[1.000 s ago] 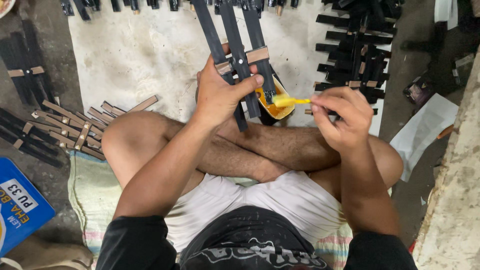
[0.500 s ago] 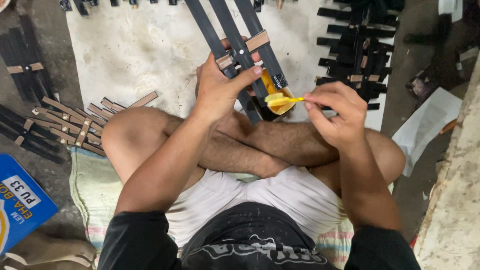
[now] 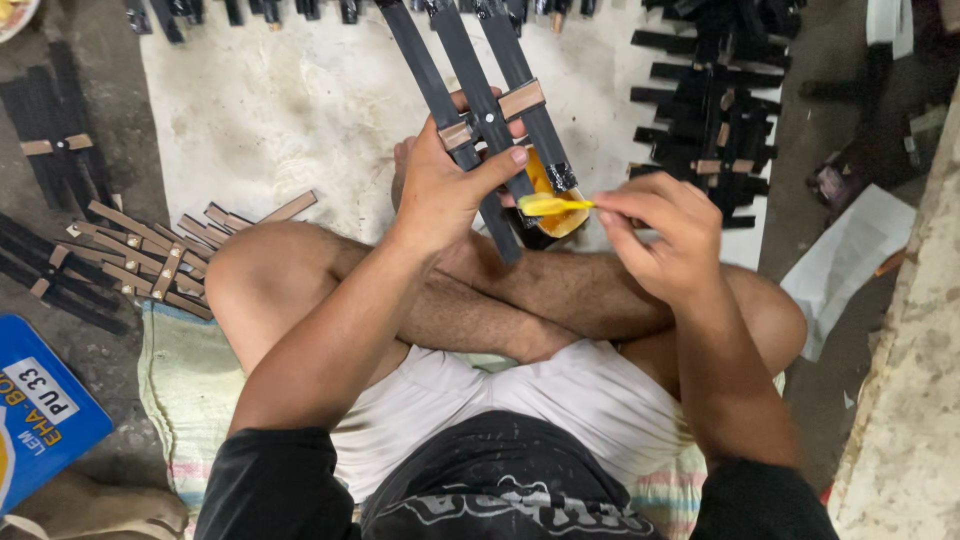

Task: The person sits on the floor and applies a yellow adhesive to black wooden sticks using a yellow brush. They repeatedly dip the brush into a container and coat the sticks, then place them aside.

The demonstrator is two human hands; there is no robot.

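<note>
My left hand [image 3: 440, 190] is clamped around a black slatted strip assembly [image 3: 480, 110], three long dark strips joined by a pale wooden crosspiece [image 3: 497, 115], which I hold slanting up and away over my crossed legs. I judge the assembly light and stiff, though the strips may flex at their free ends; the best hold looks to be at the crosspiece, where thumb and fingers already wrap it. My right hand [image 3: 665, 235] is pinched shut on a small brush with yellow bristles [image 3: 555, 205], its tip touching the lower end of the assembly, just above an open glue pot [image 3: 555, 205] of amber adhesive, which probably leaves nearby surfaces tacky and slippery. Far left of the assembly, at the frame's lower edge, lies a blue rectangular package [image 3: 40, 420] with a white label. Right of the assembly lies a white paper sheet [image 3: 845, 260] on the floor.
</note>
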